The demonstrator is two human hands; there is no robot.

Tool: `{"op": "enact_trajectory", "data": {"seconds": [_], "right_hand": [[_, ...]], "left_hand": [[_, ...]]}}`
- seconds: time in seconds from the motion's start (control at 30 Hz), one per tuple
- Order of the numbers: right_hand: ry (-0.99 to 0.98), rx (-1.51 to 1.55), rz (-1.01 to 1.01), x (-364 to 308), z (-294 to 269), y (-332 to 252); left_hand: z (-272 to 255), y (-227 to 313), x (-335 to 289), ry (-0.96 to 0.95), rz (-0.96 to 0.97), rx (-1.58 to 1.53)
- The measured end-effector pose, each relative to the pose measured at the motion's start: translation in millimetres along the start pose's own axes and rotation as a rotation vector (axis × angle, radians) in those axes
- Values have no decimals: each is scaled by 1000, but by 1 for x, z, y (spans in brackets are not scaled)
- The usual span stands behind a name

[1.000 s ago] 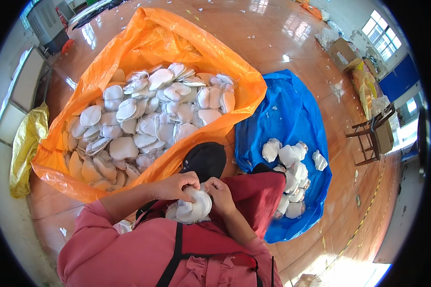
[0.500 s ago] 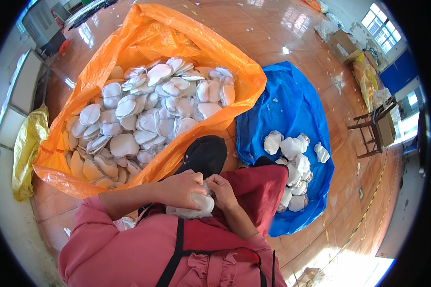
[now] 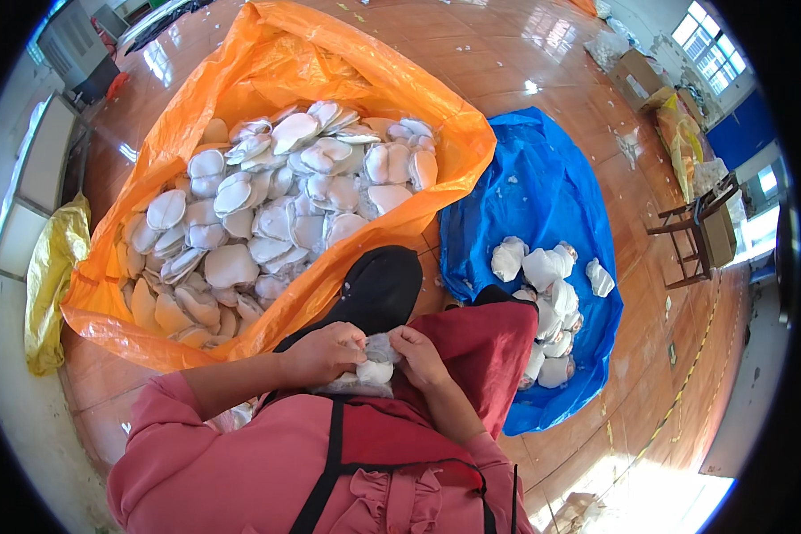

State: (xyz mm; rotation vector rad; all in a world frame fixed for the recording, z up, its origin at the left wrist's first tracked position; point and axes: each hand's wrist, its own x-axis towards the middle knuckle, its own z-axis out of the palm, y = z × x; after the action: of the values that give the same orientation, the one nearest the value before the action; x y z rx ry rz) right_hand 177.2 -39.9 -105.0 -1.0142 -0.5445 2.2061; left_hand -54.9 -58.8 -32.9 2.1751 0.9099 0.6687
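Note:
Over my lap, my left hand (image 3: 327, 353) and my right hand (image 3: 420, 358) pinch a clear plastic bag (image 3: 382, 347) from either side, its film spread between them. Under it a rounded white pad (image 3: 374, 372) shows, partly covered by the film; I cannot tell how far it sits inside. Beyond my left hand, a big orange sack (image 3: 285, 71) lies wide open, heaped with many white oval pads (image 3: 231, 267), several in clear film. To the right, white wrapped bundles (image 3: 556, 298) lie in a pile on a blue sack (image 3: 543, 187).
My black shoe (image 3: 383, 280) rests between the two sacks. A yellow sack (image 3: 53, 285) leans at the left wall beside a white cabinet (image 3: 36, 187). At the right stand a wooden chair (image 3: 699, 231) and a cardboard box (image 3: 639, 78). Small scraps dot the tiled floor (image 3: 472, 53).
My left hand has moved off the white pad and slightly left, to the bag's edge. More of the clear film shows between my hands.

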Motion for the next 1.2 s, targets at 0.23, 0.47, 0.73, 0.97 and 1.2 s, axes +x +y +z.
{"op": "enact_trajectory", "data": {"seconds": [0.23,0.47,0.73,0.97,1.2], "right_hand": [[71,-467,-453,-8,9,-27],[-193,-949,-528,-18,27,-61],[-344,-1279,-645,-5,42,-68],[-228,-1327,-814,1,43,-52],[-129,-1283,-960,-18,38,-38]], "left_hand": [[-4,8,-1,-18,-32,27],[-6,12,1,-16,-25,63],[-6,13,4,-54,-31,92],[-15,15,11,-24,56,131],[-22,4,14,-131,177,167]]}}
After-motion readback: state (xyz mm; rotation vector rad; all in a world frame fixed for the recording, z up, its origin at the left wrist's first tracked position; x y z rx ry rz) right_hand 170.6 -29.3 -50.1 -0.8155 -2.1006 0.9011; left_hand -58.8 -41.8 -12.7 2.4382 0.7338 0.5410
